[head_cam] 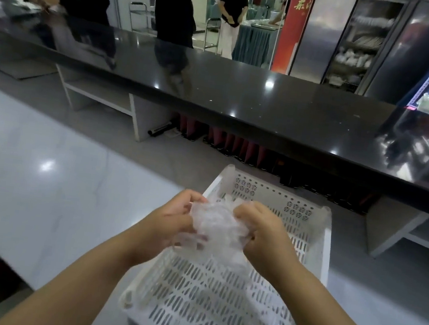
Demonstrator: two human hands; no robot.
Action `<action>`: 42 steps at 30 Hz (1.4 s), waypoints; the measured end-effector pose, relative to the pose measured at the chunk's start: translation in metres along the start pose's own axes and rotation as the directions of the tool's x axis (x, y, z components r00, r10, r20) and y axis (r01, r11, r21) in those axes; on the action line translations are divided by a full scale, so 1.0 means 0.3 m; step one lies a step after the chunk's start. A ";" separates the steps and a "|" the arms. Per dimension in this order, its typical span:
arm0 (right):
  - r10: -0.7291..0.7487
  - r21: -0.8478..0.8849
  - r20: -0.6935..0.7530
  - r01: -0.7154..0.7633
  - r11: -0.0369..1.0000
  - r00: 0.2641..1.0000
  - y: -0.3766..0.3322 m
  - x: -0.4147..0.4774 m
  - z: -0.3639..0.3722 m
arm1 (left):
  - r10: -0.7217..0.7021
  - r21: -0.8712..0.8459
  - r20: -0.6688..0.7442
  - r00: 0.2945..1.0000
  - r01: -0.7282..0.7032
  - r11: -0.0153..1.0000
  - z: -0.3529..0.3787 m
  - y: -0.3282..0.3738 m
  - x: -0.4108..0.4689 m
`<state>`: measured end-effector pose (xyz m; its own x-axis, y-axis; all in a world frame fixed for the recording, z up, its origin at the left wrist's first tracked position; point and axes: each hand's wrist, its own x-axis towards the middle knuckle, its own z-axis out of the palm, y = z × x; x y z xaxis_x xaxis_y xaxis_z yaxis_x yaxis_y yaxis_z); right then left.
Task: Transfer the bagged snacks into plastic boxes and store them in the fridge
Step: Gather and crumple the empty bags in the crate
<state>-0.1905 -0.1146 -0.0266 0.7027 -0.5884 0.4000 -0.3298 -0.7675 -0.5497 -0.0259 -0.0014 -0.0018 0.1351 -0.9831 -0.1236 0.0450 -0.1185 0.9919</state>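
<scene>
While the left hand (170, 219) and right hand (261, 231) clutched it from either side, the crumpled clear bag (216, 225) hung bunched between them, just over the white slotted basket (272, 194) on the pale worktop (40, 194); the bag's contents couldn't be made out.

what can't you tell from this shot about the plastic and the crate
- Head view: crumpled clear plastic, bunched between left hand and right hand; bag or glove, contents unclear.
- Head view: white perforated crate, near end cut off by the bottom edge; forearms cover part of its floor.
</scene>
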 end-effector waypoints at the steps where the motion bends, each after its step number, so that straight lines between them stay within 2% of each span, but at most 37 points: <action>1: -0.048 -0.052 -0.029 0.046 0.998 0.998 -0.012 0.015 0.018 | -0.017 -0.105 0.022 1.000 0.019 0.994 -0.012 0.006 -0.021; 2: -0.082 -0.088 -0.043 0.077 0.993 0.996 -0.027 0.029 0.038 | -0.010 -0.163 0.021 1.000 0.013 0.987 -0.024 0.012 -0.044; 3: -0.108 -0.104 -0.049 0.103 0.989 0.993 -0.044 0.045 0.061 | 0.017 -0.145 -0.020 1.000 -0.019 0.989 -0.042 0.009 -0.060; 5: -0.121 -0.082 -0.043 0.118 0.990 0.992 -0.089 0.075 0.110 | 0.106 0.093 -0.205 0.973 -0.088 0.992 -0.067 0.002 -0.095; 7: -0.043 0.059 0.002 0.043 0.997 0.999 -0.154 0.104 0.154 | 0.218 0.285 -0.392 0.894 -0.108 0.952 -0.106 -0.016 -0.132; 10: 0.078 0.262 0.193 -0.128 0.957 0.978 -0.275 0.147 0.202 | 0.333 0.404 -0.533 0.778 -0.113 0.908 -0.216 -0.028 -0.216; 12: 0.071 0.379 0.293 -0.184 0.907 0.954 -0.357 0.170 0.244 | 0.441 0.542 -0.542 0.715 -0.104 0.834 -0.308 -0.043 -0.285; 14: -0.005 0.507 0.378 -0.203 0.838 0.926 -0.451 0.198 0.278 | 0.507 0.627 -0.557 0.657 -0.068 0.776 -0.392 -0.052 -0.354; 17: -0.180 0.722 0.464 -0.252 0.644 0.868 -0.598 0.242 0.343 | 0.527 0.631 -0.603 0.598 -0.046 0.774 -0.509 -0.047 -0.451; 18: -0.209 0.754 0.455 -0.251 0.607 0.865 -0.645 0.258 0.378 | 0.517 0.618 -0.605 0.605 -0.051 0.784 -0.555 -0.050 -0.488; 20: -0.157 0.752 0.407 -0.232 0.617 0.900 -0.728 0.286 0.474 | 0.484 0.594 -0.590 0.646 -0.059 0.802 -0.641 -0.045 -0.571; 22: -0.065 0.726 0.340 -0.217 0.653 0.938 -0.811 0.308 0.585 | 0.385 0.491 -0.568 0.728 -0.075 0.868 -0.729 -0.042 -0.668; 23: -0.047 0.704 0.296 -0.184 0.686 0.954 -0.855 0.318 0.637 | 0.306 0.379 -0.540 0.784 -0.098 0.920 -0.777 -0.042 -0.720; 25: -0.088 0.617 0.190 -0.050 0.786 0.978 -0.950 0.334 0.733 | 0.171 0.159 -0.437 0.883 -0.112 0.981 -0.876 -0.046 -0.828; 27: -0.193 0.498 0.107 0.116 0.860 0.975 -1.039 0.345 0.825 | 0.126 0.048 -0.416 0.900 -0.117 0.992 -0.967 -0.054 -0.922; 29: -0.313 0.424 0.032 0.271 0.864 0.949 -1.121 0.352 0.929 | 0.132 0.043 -0.530 0.838 -0.129 0.991 -1.041 -0.059 -0.998; 30: -0.350 0.404 0.013 0.316 0.858 0.936 -1.160 0.351 0.981 | 0.139 0.094 -0.628 0.765 -0.102 0.990 -1.076 -0.068 -1.025; 32: -0.365 0.412 0.058 0.310 0.857 0.929 -1.241 0.345 1.071 | 0.173 0.226 -0.778 0.604 0.012 0.974 -1.145 -0.095 -1.068; 33: -0.343 0.451 0.124 0.255 0.855 0.931 -1.278 0.343 1.105 | 0.185 0.263 -0.822 0.539 0.071 0.962 -1.180 -0.116 -1.088; 35: -0.275 0.562 0.318 0.053 0.825 0.907 -1.346 0.336 1.165 | 0.216 0.304 -0.882 0.418 0.156 0.940 -1.248 -0.160 -1.130; 37: -0.263 0.651 0.532 -0.190 0.735 0.805 -1.394 0.334 1.225 | 0.240 0.320 -0.918 0.315 0.233 0.919 -1.306 -0.197 -1.163; 39: -0.277 0.675 0.653 -0.374 0.636 0.705 -1.431 0.339 1.294 | 0.238 0.308 -0.938 0.251 0.291 0.906 -1.363 -0.235 -1.186; 40: -0.290 0.659 0.669 -0.365 0.658 0.685 -1.446 0.347 1.330 | 0.218 0.289 -0.945 0.244 0.313 0.905 -1.395 -0.253 -1.191; 42: -0.325 0.573 0.639 -0.150 0.806 0.697 -1.474 0.375 1.415 | 0.167 0.262 -0.944 0.286 0.337 0.904 -1.468 -0.287 -1.190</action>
<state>0.3019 0.2665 -0.0500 0.9999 0.0014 -0.0110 -0.0096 -0.3847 -0.9230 0.3579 0.4214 -0.0554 0.9801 -0.1692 0.1035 -0.1731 -0.4750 0.8628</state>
